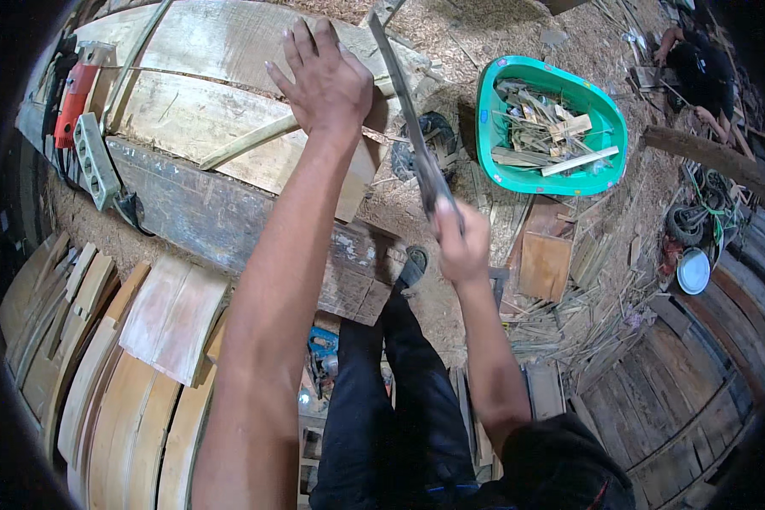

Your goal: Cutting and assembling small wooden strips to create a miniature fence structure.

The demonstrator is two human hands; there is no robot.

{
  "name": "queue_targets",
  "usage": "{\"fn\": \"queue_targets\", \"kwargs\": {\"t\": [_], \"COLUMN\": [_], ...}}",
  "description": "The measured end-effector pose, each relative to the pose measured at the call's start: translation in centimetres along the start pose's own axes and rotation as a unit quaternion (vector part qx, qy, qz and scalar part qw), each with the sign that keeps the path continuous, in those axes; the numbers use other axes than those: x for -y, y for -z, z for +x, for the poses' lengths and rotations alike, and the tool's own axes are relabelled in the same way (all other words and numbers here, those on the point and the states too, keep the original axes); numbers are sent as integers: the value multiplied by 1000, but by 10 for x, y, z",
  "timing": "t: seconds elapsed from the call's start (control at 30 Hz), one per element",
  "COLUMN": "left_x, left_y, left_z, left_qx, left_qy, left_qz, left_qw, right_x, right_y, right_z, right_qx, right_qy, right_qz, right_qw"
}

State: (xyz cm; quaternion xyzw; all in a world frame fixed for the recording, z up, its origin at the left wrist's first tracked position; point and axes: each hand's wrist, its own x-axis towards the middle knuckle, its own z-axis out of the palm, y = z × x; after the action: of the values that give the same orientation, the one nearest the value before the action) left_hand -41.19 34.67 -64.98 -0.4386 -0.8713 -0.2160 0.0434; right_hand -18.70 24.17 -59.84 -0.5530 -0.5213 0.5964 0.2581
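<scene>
My left hand [327, 89] lies flat with its fingers spread over a narrow wooden strip [251, 143], palm down at the end of the wide pale boards [200, 42] on the workbench. The strip passes under this hand and shows again on its right side. My right hand [462, 242] is closed round the handle of a long, dark, narrow blade [404, 102] that looks like a machete and is partly blurred. The blade points up and away, its upper part just right of my left hand. Whether it touches the strip I cannot tell.
A green tub [616, 140] of wood scraps stands at right. A red power tool [78, 93] and a socket strip [96, 161] are at the bench's left end. Stacked boards [174, 319] fill the lower left. Another person [705, 72] is at far right. Sawdust and offcuts cover the floor.
</scene>
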Motion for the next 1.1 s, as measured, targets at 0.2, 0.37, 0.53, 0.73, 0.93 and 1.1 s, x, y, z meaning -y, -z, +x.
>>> {"fn": "queue_targets", "kwargs": {"t": [0.2, 0.37, 0.53, 0.73, 0.93, 1.1], "left_x": [7, 4, 3, 8, 33, 37], "left_y": [-2, 2, 2, 13, 35, 56], "left_z": [-1, -2, -3, -1, -30, -35], "left_qx": [-7, -31, -45, -34, 47, 124], "left_qy": [-2, 1, 16, 7, -249, -285], "left_qz": [9, -30, -55, -70, -188, -186], "left_qw": [1000, 999, 997, 997, 949, 932], "right_x": [-30, -8, -58, -31, 18, 47], "right_y": [8, -6, 36, 45, 16, 0], "right_z": [-62, -4, -110, -65, -9, -10], "right_qx": [-9, 1, -32, -70, -103, -140], "right_qy": [19, 6, -50, 21, -6, 12], "right_qz": [-37, 10, 10, 1, -22, -4], "right_qw": [999, 1000, 998, 997, 994, 990]}}
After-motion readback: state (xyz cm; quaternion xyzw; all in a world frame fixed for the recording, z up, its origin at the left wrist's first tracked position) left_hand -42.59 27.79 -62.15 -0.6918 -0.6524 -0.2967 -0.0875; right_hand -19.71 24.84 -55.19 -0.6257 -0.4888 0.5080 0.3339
